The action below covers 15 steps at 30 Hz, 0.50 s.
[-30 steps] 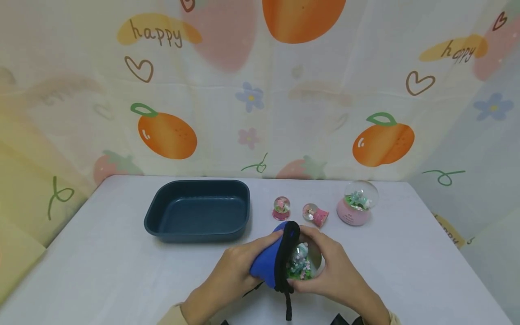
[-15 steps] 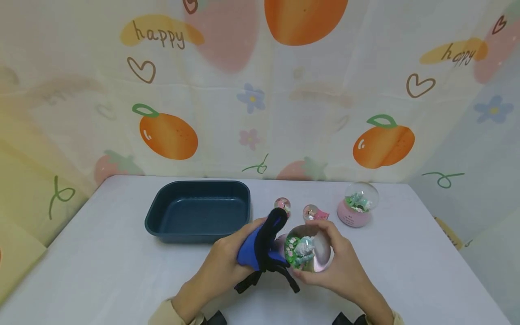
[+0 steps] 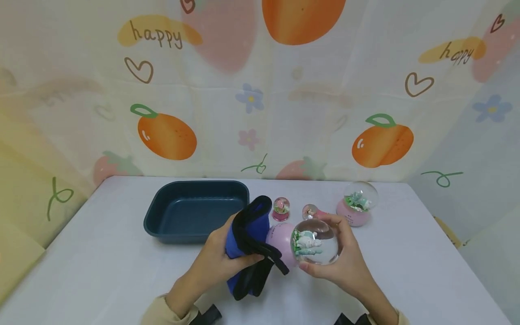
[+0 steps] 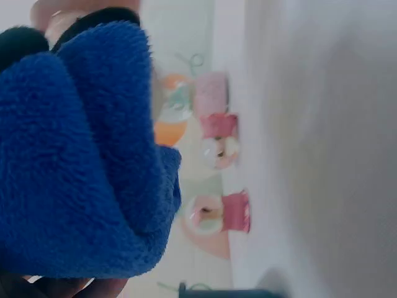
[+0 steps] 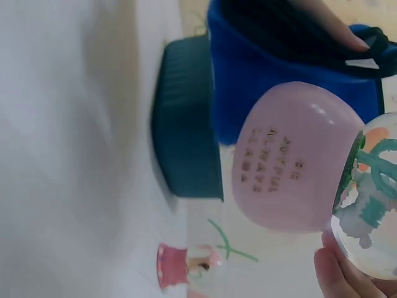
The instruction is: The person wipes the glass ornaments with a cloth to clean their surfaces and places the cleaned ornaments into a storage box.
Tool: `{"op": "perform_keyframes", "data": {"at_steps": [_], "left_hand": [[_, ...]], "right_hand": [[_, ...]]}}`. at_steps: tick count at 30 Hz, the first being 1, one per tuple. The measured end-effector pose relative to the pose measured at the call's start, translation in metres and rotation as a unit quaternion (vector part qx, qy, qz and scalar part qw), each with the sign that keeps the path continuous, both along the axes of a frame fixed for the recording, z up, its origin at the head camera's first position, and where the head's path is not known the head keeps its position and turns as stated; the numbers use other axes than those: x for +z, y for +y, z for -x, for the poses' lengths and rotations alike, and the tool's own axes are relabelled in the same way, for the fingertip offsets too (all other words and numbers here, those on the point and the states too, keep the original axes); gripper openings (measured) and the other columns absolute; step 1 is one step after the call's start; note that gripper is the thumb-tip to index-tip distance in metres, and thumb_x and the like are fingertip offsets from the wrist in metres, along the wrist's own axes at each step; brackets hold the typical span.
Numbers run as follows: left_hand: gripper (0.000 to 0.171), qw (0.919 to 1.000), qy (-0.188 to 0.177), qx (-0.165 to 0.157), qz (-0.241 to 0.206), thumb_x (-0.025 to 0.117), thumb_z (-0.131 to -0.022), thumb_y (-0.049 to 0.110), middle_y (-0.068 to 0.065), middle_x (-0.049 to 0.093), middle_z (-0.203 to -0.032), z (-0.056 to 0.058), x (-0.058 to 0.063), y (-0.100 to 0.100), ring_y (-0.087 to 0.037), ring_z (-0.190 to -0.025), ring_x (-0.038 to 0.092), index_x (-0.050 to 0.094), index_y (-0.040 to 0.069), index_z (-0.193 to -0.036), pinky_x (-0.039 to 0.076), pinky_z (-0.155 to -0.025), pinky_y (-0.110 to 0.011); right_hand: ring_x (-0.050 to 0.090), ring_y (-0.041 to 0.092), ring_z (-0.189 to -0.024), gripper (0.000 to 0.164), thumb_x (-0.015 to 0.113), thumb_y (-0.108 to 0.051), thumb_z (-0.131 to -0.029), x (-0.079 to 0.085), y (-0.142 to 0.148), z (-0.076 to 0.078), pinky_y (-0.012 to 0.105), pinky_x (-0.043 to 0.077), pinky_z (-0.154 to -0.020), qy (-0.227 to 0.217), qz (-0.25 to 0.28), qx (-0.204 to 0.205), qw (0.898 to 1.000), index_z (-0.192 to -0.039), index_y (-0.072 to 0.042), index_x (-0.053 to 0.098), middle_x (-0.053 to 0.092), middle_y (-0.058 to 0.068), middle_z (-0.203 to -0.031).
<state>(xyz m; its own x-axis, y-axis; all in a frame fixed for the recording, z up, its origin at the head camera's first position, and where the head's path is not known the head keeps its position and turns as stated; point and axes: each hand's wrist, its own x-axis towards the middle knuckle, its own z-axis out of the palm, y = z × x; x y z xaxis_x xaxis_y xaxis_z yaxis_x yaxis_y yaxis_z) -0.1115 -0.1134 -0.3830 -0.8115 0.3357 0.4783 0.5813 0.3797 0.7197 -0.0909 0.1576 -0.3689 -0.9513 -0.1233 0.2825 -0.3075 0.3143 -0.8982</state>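
Observation:
My right hand (image 3: 345, 253) grips the clear ball of a snow globe (image 3: 314, 241), tilted on its side with its round pink base to the left. Gold lettering marks that base, and small white and teal figures show in the glass in the right wrist view. In my left hand (image 3: 215, 253) is a bunched blue plush cloth (image 3: 259, 228) with black edging and a loose black strip. The cloth stands close beside the pink base; its folds fill much of the left wrist view (image 4: 68, 167) and hide most of the left fingers there.
A dark teal tray (image 3: 197, 237) stands at the back left of the white table (image 3: 89, 271). Behind my hands are a small upright snow globe (image 3: 281, 210) and another lying on its side (image 3: 310, 211). A larger pink-based globe (image 3: 357, 203) stands further right.
The cloth has come off the globe's base and moved left with my left hand. My right hand has shifted slightly right with the globe, and the pink base now shows.

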Motion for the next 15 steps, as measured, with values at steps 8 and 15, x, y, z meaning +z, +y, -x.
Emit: {"op": "perform_keyframes", "data": {"at_steps": [8, 15], "left_hand": [[0.102, 0.9952, 0.026, -0.032, 0.088, 0.090, -0.070, 0.041, -0.002, 0.038, -0.155, -0.011, -0.010, 0.020, -0.029, -0.127, 0.055, 0.031, 0.030, -0.153, 0.053, -0.096, -0.053], [0.087, 0.9962, 0.048, -0.033, 0.065, 0.088, -0.073, 0.027, -0.006, 0.045, -0.151, -0.013, -0.012, 0.021, -0.032, -0.124, 0.058, 0.042, 0.027, -0.147, 0.055, -0.092, -0.052]], "right_hand": [[0.059, 0.009, -0.112, 0.084, 0.092, -0.005, -0.060, -0.006, -0.007, -0.005, 0.021, 0.050, -0.093, 0.036, 0.006, 0.057, 0.998, -0.126, -0.004, 0.040, 0.062, 0.009, -0.122], [0.060, 0.013, -0.112, 0.086, 0.094, -0.007, -0.059, -0.007, -0.006, -0.006, 0.023, 0.050, -0.093, 0.056, -0.008, 0.063, 0.996, -0.126, -0.005, 0.041, 0.062, 0.006, -0.121]]}}
